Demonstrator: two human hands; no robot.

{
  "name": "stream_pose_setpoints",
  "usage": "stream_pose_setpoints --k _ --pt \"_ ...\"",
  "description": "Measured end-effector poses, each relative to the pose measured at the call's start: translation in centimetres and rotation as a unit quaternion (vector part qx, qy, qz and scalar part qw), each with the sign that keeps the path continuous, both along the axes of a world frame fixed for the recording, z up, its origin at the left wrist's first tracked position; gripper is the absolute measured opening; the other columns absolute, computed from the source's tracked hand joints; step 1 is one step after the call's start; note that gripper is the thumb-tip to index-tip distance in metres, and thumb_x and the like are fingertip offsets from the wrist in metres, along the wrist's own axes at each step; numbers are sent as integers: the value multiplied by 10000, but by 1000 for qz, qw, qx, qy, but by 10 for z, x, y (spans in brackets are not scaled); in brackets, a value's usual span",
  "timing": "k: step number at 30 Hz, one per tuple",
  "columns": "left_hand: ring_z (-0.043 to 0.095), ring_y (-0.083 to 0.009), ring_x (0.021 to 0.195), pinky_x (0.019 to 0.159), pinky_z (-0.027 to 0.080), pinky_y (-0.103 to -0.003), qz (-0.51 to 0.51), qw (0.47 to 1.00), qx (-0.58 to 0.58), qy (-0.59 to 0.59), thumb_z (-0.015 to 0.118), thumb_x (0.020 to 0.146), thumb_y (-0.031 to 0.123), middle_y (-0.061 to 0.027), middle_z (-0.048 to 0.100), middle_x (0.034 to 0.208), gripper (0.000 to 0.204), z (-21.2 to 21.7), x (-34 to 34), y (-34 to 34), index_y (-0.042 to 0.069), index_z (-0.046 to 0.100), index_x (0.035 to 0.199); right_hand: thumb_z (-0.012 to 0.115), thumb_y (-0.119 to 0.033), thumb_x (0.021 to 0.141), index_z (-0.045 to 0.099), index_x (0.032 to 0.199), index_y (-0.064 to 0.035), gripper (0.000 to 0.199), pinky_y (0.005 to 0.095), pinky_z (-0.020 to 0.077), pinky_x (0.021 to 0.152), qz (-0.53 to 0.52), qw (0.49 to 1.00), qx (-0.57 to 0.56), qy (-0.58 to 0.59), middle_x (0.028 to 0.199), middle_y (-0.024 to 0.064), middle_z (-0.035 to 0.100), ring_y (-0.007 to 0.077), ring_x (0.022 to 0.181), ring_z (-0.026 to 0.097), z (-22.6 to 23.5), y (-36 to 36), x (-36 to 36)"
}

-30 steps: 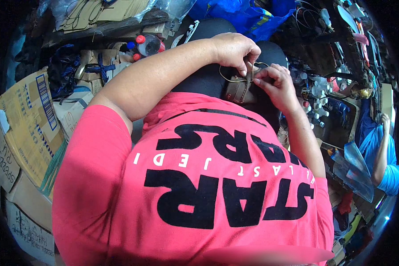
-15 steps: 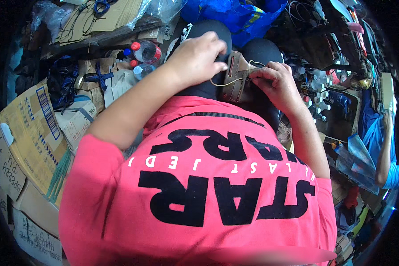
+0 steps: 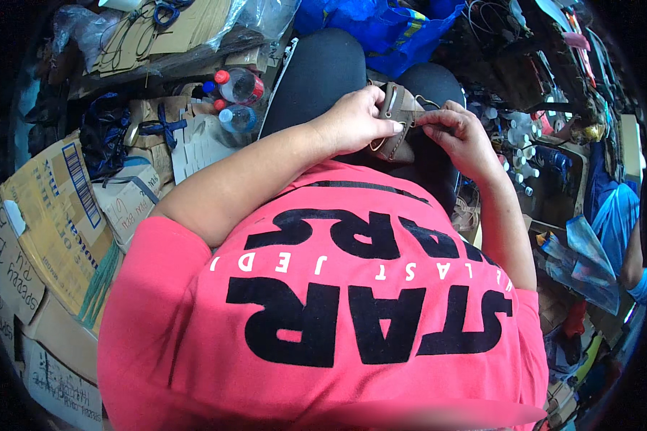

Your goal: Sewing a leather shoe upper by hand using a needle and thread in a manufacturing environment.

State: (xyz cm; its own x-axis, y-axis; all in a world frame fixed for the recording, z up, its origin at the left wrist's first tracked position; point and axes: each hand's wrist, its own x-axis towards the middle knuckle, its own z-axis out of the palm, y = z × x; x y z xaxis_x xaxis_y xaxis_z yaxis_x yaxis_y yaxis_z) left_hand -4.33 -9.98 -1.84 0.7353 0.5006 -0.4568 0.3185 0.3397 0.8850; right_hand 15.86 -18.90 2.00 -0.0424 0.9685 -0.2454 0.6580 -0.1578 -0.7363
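Observation:
A brown leather piece (image 3: 402,108), with lacing through eyelets and a stitched edge, rests between my knees; it looks like a shoe upper. My left hand (image 3: 359,122) grips its left side, the thumb pressed on the leather near the stitching. At the right edge my right hand (image 3: 459,136) is closed in a pinch, the fingertips close against the leather. What sits between those fingertips is too small to make out. A pale thread (image 3: 428,100) loops above the right fingers, and part of it shows below the left thumb.
Plastic bottles (image 3: 239,86) with red and blue caps lie to the left of my legs. Cardboard boxes (image 3: 50,215) are stacked at the left. A blue bag (image 3: 388,36) lies beyond my knees. Small white bottles (image 3: 521,140) crowd the right. Another person's blue sleeve (image 3: 615,223) shows at far right.
My left hand has come down and right onto the leather piece, which now sits slightly farther right and is more covered. My right hand stays close to its right edge.

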Motion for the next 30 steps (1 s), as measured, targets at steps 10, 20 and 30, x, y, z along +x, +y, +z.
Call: stream_pose_setpoints --k 10,20,30 --pt "631 -142 871 783 511 -282 39 990 -117 -75 635 874 100 -100 642 972 327 2 -5 11 -24 508 1150 652 -64 839 705 995 -60 165 297 427 672 -20 998 37 52 752 53 512 162 721 497 4 -1 -4" --pt "647 -147 803 734 520 -272 47 984 -134 -106 631 877 100 -107 651 936 321 5 -9 6 -26 497 1140 706 -65 748 712 876 -35 132 350 462 623 7 992 106 -63 722 111 602 246 690 596 18 4 -11" --pt "648 -148 788 722 526 -272 41 985 -134 -103 639 876 105 -108 652 925 332 1 -11 8 -28 494 1144 689 -33 759 704 881 -13 124 321 475 618 -18 996 78 -33 741 119 608 223 672 593 19 2 -12"
